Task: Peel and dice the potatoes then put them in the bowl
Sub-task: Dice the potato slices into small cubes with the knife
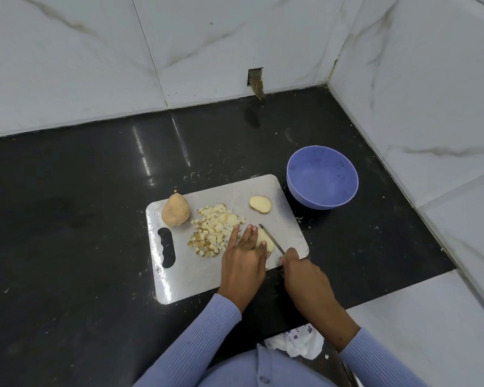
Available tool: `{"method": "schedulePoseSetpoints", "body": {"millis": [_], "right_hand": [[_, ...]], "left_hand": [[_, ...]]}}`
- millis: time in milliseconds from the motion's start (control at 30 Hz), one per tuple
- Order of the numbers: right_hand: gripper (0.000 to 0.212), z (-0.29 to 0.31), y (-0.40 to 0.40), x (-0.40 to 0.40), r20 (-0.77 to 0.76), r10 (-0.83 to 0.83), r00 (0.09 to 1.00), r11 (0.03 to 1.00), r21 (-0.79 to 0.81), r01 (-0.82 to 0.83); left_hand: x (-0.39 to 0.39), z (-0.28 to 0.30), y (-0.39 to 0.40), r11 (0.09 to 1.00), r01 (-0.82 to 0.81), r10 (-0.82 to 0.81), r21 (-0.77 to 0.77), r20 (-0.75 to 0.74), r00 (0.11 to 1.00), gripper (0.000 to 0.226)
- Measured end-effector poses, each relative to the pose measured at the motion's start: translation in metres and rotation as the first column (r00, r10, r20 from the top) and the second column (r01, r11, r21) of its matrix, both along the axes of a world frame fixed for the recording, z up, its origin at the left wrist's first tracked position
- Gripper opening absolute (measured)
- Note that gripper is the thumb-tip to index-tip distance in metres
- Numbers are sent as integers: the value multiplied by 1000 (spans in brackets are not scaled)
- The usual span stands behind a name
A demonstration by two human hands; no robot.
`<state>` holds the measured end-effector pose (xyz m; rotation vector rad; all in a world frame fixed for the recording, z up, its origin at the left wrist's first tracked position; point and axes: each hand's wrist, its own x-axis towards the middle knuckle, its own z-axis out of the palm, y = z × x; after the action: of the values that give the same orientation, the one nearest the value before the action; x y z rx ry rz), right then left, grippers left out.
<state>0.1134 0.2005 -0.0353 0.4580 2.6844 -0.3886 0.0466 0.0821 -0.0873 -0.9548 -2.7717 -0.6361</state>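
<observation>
On the metal cutting board (207,277) my left hand (243,258) presses a pale potato piece (264,241) down with its fingers laid over it. My right hand (302,275) grips the handle of a knife (271,238), whose blade rests against the piece's right side. A heap of diced potato (215,233) with bits of skin lies left of my left hand. A whole unpeeled potato (176,210) stands at the board's far left corner. A cut potato half (260,204) lies flat side up near the far right. The purple bowl (322,177) beside the board holds nothing.
The board lies on a black counter (81,219) set in a corner of white marble walls (417,93). The bowl stands close to the right wall. A crumpled white cloth or bag (296,342) lies at the counter's near edge by my body.
</observation>
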Motion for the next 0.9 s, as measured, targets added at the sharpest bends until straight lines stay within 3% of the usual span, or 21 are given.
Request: {"method": "schedulePoseSetpoints", "body": {"millis": [433, 667, 900], "right_hand": [[28, 2, 15, 47, 81, -40, 996, 999, -18, 41], [35, 16, 14, 30, -56, -108, 993, 989, -107, 102], [34, 14, 0, -6, -74, -22, 997, 996, -86, 15]], "left_hand": [[-1, 1, -3, 998, -14, 15, 56, -16, 1000, 9], [-1, 6, -4, 993, -63, 60, 100, 34, 998, 9], [2, 4, -4, 995, -58, 55, 80, 44, 998, 15]]}}
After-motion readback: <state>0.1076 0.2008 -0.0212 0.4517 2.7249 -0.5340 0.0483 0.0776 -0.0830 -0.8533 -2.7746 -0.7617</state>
